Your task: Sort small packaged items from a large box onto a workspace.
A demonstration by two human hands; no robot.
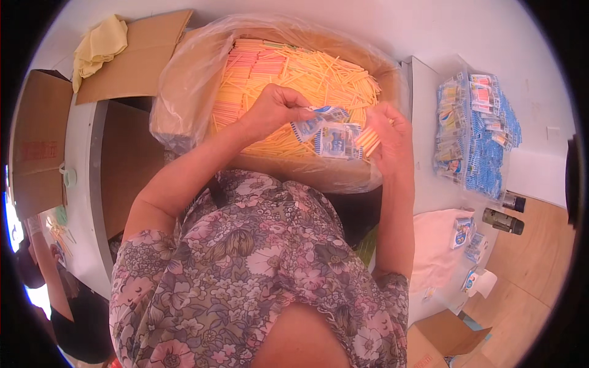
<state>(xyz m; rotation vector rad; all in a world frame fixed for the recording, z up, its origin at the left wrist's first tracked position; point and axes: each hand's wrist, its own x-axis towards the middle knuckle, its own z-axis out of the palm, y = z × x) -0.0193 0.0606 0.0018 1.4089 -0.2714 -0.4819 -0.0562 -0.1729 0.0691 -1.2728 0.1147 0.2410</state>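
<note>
My left hand [276,113] pinches the upper edge of a small clear plastic packet [310,126] with blue print. Overlapping it is a second blue-printed packet [339,142], in front of the fingers of my right hand [391,138]. A short bunch of thin pale-yellow sticks [368,142] is gripped in that right hand, their ends pointing at the packet. Both hands are over a cardboard box [288,167] lined with clear plastic. Loose thin sticks [325,73], yellow, orange and pink, fill it; the pink ones lie in rows at the left.
A clear bin [469,135] of filled packets stands at the right. Below it lie a pink cloth [438,245] and a few packets [463,233]. Cardboard [138,58] with a yellow cloth [101,49] is at the upper left. Another person's arm [52,276] shows at the lower left.
</note>
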